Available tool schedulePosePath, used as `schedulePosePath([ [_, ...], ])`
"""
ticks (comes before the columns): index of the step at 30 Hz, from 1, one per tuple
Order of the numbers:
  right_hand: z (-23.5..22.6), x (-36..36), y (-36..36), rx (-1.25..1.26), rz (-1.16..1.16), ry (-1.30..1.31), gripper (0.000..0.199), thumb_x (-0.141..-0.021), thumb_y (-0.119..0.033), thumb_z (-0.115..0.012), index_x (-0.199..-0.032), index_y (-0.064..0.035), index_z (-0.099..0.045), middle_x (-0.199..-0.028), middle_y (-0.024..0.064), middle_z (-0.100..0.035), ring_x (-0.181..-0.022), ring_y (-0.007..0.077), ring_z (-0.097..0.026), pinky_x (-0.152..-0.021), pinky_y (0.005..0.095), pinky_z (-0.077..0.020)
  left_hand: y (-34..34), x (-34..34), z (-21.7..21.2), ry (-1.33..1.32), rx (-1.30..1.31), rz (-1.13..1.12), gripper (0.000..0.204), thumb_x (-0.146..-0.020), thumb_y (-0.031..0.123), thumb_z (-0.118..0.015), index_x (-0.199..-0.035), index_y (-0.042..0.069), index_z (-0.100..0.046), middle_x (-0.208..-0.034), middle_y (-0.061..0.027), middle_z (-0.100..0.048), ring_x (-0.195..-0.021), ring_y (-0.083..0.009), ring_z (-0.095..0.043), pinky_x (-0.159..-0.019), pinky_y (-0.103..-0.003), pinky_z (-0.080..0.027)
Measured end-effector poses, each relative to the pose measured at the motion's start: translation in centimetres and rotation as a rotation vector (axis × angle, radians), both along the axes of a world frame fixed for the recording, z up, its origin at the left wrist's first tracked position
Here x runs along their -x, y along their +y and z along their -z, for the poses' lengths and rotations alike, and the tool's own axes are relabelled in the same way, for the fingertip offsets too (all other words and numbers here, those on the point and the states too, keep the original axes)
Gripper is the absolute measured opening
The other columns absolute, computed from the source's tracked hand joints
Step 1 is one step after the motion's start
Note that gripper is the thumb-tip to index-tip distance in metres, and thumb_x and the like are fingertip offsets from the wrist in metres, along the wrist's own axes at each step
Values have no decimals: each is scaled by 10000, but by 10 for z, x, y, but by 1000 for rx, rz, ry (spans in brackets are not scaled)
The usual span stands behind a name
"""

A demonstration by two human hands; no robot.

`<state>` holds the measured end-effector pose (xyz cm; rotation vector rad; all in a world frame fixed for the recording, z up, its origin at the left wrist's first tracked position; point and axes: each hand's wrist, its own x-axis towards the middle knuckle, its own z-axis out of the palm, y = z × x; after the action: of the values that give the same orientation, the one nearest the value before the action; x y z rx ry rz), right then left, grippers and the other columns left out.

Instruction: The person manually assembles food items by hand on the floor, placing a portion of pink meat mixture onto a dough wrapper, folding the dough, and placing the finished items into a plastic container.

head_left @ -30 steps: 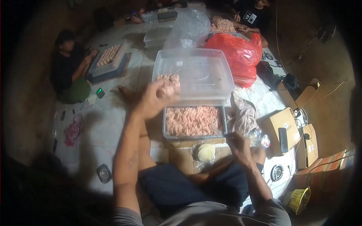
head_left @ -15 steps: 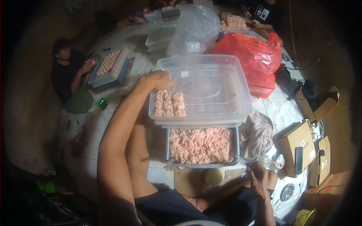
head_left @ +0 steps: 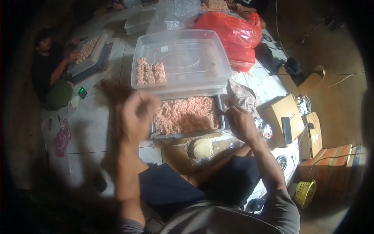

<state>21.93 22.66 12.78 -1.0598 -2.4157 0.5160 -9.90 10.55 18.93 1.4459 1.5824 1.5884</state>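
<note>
My right hand (head_left: 240, 121) is closed around a fork (head_left: 218, 112), its tines over the right side of the pink minced meat (head_left: 187, 115). The meat fills a grey tray (head_left: 221, 117) in front of me. At the tray's left edge, my left hand (head_left: 138, 113) is raised with bent fingers, smeared by motion; nothing can be made out in it. Just beyond stands a clear plastic box (head_left: 218, 58), with short rows of meat-topped pieces (head_left: 150, 73) in its near left corner. Pale round wrappers (head_left: 203, 148) lie in a stack on plastic close to me.
A red plastic bag (head_left: 239, 37) and a clear bag (head_left: 173, 15) sit behind the box. A crumpled cloth (head_left: 242, 93) and cardboard boxes (head_left: 282, 117) are on the right. At left, a person (head_left: 50, 66) works at another filled container (head_left: 87, 54).
My left hand has come back from the box to the meat tray. My right hand has risen from near my knee to the tray with the fork. The view has shifted.
</note>
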Motion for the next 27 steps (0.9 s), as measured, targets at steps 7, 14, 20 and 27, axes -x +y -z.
schedulePosePath([
  [7,29,80,29,-237,-118,-523,208,-960,-165,-483,-996,-54,-655,-918,121,-658,-904,259,-652,-933,502,-419,-104,-111,144,-358,260,218,169,-954,173,-724,-942,14,-666,-867,-30,-682,-796,-92,-623,-747,-240,-500],
  [14,74,66,3,-312,-423,-288,70,-832,-89,-561,-780,-70,-604,-794,93,-662,-710,305,-633,-837,514,-394,-96,-92,147,-1014,181,155,289,-1020,314,-624,-1118,42,-628,-1119,-101,-710,-926,-152,-689,-835,-312,-550],
  [20,35,37,2,-67,-65,-137,142,-967,-186,-535,-950,-85,-634,-787,121,-648,-792,315,-655,-814,499,-428,-97,-89,139,-1286,85,297,756,-1015,653,-404,-1420,22,-503,-1375,-172,-592,-1117,-213,-647,-954,-358,-503],
  [27,60,18,-12,-68,-75,-187,147,-931,-167,-596,-1030,-81,-663,-963,159,-698,-930,353,-668,-775,508,-432,-101,-86,155,-217,321,51,794,-1000,495,-601,-1582,44,-305,-1206,-178,-674,-904,-159,-669,-792,-309,-538],
])
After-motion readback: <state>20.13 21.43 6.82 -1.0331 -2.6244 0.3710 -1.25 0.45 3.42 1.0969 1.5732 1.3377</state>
